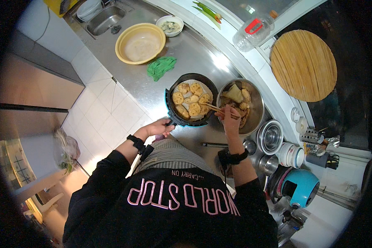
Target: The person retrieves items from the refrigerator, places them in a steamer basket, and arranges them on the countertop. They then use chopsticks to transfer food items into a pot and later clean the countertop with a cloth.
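Observation:
My left hand (161, 127) is closed around the handle of a black air fryer basket (211, 85), which rests on the steel counter. Inside it, several browned, battered pieces of food (194, 109) lie on white liner paper. My right hand (228, 119) holds wooden chopsticks (217, 109) over the rim of a steel bowl (259, 108). Their tips touch a piece at the basket's right side. The steel bowl, right of the basket, contains more fried pieces (245, 94) and a pale, flat, folded item (234, 93).
Beyond the basket are a green cloth (161, 67), a yellow basin (119, 43), a white bowl of food (182, 23) and a sink (107, 17). At right stand stacked metal bowls (269, 136), a ladle (250, 147) and a turquoise air fryer body (302, 186).

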Tool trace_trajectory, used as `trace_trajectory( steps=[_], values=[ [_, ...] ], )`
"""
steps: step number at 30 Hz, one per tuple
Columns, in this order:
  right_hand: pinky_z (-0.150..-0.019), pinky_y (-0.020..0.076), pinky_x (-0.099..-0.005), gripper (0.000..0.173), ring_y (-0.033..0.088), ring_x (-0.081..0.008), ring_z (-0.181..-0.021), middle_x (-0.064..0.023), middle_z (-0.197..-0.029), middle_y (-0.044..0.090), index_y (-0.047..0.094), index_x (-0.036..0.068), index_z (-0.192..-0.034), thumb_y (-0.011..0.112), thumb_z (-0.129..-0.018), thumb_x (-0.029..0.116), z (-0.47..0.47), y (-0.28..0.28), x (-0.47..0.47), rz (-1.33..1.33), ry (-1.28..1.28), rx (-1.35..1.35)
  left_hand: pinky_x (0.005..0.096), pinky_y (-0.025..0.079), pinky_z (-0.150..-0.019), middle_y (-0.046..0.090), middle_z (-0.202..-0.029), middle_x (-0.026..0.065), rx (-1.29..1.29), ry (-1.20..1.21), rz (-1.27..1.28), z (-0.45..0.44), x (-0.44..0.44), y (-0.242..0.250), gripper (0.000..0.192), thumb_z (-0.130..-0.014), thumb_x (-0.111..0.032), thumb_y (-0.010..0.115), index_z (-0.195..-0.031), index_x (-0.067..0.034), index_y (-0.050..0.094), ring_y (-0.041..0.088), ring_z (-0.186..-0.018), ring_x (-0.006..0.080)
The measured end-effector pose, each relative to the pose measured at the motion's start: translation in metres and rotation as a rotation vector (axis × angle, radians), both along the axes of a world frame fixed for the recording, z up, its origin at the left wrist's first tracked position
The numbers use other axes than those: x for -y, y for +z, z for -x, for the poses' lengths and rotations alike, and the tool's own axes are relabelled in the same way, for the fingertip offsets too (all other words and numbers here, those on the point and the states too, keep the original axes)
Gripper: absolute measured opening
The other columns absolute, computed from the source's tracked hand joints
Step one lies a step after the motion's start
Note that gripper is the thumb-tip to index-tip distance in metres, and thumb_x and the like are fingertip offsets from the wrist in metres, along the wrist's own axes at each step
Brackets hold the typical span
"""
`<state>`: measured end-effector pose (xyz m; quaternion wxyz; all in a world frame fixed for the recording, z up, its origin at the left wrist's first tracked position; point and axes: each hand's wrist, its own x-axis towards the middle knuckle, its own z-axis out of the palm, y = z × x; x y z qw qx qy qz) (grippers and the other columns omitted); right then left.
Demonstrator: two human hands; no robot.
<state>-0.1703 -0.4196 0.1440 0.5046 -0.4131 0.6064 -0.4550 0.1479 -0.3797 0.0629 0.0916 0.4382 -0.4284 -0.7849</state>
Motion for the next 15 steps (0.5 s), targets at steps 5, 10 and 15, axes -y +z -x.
trace_trajectory(
  steps=[5, 10, 15],
  values=[
    [-0.05, 0.0421, -0.0226, 0.028, 0.066, -0.0116, -0.068, -0.005, -0.075, 0.068, 0.066, 0.001, -0.088, 0.058, -0.095, 0.027, -0.015, -0.021, -0.006, 0.031, 0.061, -0.087, 0.0303, 0.05, -0.067, 0.059, -0.086, 0.0058, 0.042, -0.009, 0.023, 0.001, 0.001, 0.0, 0.041, -0.096, -0.034, 0.054, -0.113, 0.003, 0.053, 0.058, -0.073, 0.0136],
    [-0.054, 0.0438, -0.0235, 0.026, 0.066, -0.0108, -0.068, -0.0025, -0.075, 0.066, 0.065, 0.003, -0.088, 0.058, -0.095, 0.026, -0.027, -0.033, -0.004, 0.131, 0.157, -0.209, 0.0287, 0.05, -0.063, 0.059, -0.082, 0.0056, 0.0, -0.003, -0.006, 0.003, 0.003, 0.001, 0.041, -0.097, -0.032, 0.053, -0.115, 0.004, 0.05, 0.058, -0.065, 0.0134],
    [-0.058, 0.0463, -0.0247, 0.023, 0.066, -0.0121, -0.073, -0.003, -0.077, 0.065, 0.063, 0.001, -0.087, 0.058, -0.095, 0.022, -0.023, -0.014, 0.001, -0.029, 0.129, -0.119, 0.0282, 0.051, -0.06, 0.059, -0.084, 0.0064, -0.011, -0.024, -0.008, 0.003, 0.003, 0.002, 0.043, -0.096, -0.031, 0.055, -0.119, 0.004, 0.047, 0.059, -0.067, 0.0131]
  ],
)
